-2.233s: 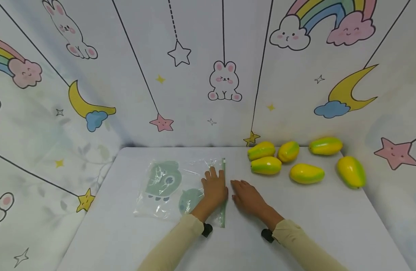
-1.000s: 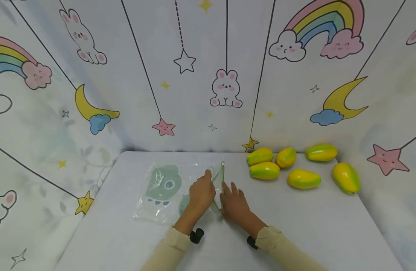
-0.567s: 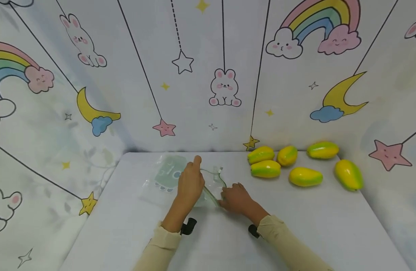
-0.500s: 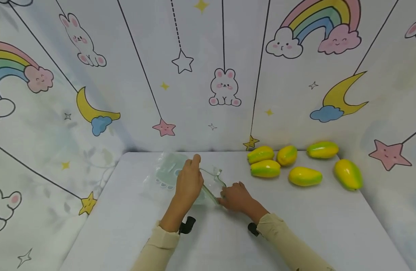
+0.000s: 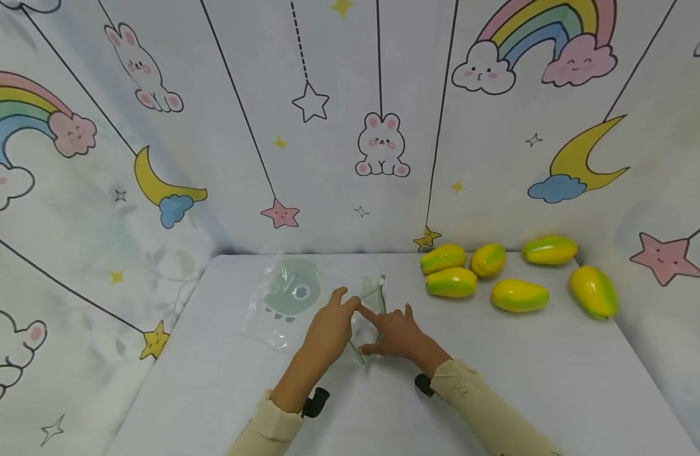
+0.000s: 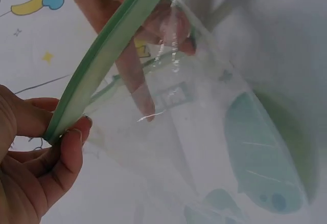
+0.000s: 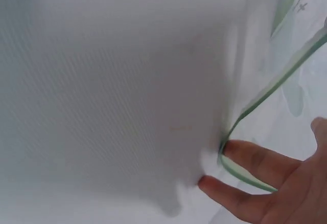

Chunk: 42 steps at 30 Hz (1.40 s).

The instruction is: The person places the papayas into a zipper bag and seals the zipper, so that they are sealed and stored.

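plastic bag [image 5: 292, 288], long axis sideways, green rim [image 6: 95, 63] facing right, left grip [image 5: 329, 326] pinching it, right grip [image 5: 400, 332] apart

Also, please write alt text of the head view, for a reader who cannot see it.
A person's left hand and right hand hold apart the green edges of a clear printed bag on a white table. Six yellow-green fruits lie to the right, before a cartoon-patterned backdrop.

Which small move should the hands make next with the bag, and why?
The right hand should probably ease the green rim it touches outward: the left hand pinches the rim elsewhere, the clear bag gapes only partly, and six yellow-green fruits lie outside it.
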### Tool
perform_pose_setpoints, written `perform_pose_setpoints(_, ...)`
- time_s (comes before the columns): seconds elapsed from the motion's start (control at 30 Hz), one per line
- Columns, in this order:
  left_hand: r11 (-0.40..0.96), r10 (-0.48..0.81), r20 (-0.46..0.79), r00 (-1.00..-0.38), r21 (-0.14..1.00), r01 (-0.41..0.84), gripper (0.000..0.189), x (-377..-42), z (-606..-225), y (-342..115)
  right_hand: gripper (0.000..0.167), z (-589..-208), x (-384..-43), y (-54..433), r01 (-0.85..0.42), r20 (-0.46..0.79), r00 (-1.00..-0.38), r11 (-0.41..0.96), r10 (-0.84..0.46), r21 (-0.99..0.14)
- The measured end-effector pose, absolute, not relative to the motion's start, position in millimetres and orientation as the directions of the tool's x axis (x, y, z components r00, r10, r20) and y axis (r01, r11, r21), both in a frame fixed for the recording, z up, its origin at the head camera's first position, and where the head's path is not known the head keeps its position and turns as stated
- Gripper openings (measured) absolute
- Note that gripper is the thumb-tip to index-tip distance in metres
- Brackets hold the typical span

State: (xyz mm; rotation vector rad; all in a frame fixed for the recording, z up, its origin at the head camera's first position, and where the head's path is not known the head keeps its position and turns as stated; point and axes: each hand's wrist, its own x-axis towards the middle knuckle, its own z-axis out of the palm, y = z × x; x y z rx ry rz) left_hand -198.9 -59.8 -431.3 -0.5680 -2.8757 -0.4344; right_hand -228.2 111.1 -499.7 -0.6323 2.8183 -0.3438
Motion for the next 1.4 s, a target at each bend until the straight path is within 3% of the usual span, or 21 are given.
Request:
perform_pose_setpoints(0.2, 0.874, 0.298, 0.334, -0.894, 0.281, 0.397, 0.033, -205.7, -432.7, -66.4, 0.058, -485.7, -232.5, 117.7, -0.384, -0.318, -0.807, 0.852, -0.497, -0.356)
perform_pose_setpoints(0.33, 0.86, 0.271, 0.383, -0.883, 0.316, 0.401, 0.025, -210.8, -434.5, -71.4, 0.052, -484.3, -228.3, 117.5, -0.349, -0.366, -0.785, 0.845, -0.499, -0.405)
perform_pose_setpoints(0.43, 0.851, 0.245, 0.407, -0.88, 0.344, 0.396, 0.018, -211.4, -437.8, -74.7, 0.044, -492.9, -219.9, 107.7, -0.365, -0.304, -0.82, 0.853, -0.484, -0.374)
perform_pose_setpoints(0.57, 0.841, 0.255, 0.433, -0.865, 0.343, 0.419, 0.013, -209.5, -442.7, -75.6, 0.024, -506.3, -210.5, 93.6, -0.387, -0.114, -0.886, 0.853, -0.448, -0.35)
perform_pose_setpoints(0.7, 0.841, 0.276, 0.438, -0.855, 0.32, 0.436, 0.01, -207.1, -447.1, -74.6, 0.016, -506.4, -204.8, 87.9, -0.447, 0.068, -0.891, 0.842, -0.449, -0.302)
perform_pose_setpoints(0.8, 0.849, 0.277, 0.439, -0.855, 0.305, 0.432, 0.011, -205.5, -449.8, -74.1, 0.022, -498.1, -201.1, 86.2, -0.53, 0.178, -0.846, 0.829, -0.502, -0.18)
perform_pose_setpoints(0.9, 0.847, 0.279, 0.431, -0.858, 0.311, 0.432, 0.013, -203.6, -451.4, -73.8, 0.032, -488.2, -195.8, 83.0, -0.656, 0.293, -0.735, 0.751, -0.612, -0.075)
perform_pose_setpoints(1.0, 0.846, 0.279, 0.422, -0.863, 0.317, 0.428, 0.016, -201.4, -451.3, -74.6, 0.027, -483.3, -188.9, 78.1, -0.791, 0.379, -0.592, 0.602, -0.711, -0.108)
perform_pose_setpoints(1.07, 0.857, 0.27, 0.413, -0.87, 0.309, 0.413, 0.017, -199.0, -449.6, -75.9, 0.016, -485.6, -185.5, 74.8, -0.837, 0.398, -0.542, 0.517, -0.741, -0.178)
perform_pose_setpoints(1.13, 0.869, 0.26, 0.4, -0.879, 0.3, 0.393, 0.018, -196.2, -447.7, -77.6, 0.025, -490.5, -182.9, 73.3, -0.834, 0.388, -0.552, 0.497, -0.738, -0.24)
perform_pose_setpoints(1.23, 0.877, 0.261, 0.398, -0.879, 0.284, 0.388, 0.02, -191.7, -443.7, -79.0, 0.037, -501.8, -182.9, 75.4, -0.768, 0.347, -0.638, 0.545, -0.687, -0.336)
perform_pose_setpoints(1.4, 0.887, 0.304, 0.431, -0.85, 0.197, 0.417, 0.018, -182.7, -440.0, -79.4, 0.04, -511.8, -190.4, 84.3, -0.574, 0.27, -0.805, 0.58, -0.528, -0.578)
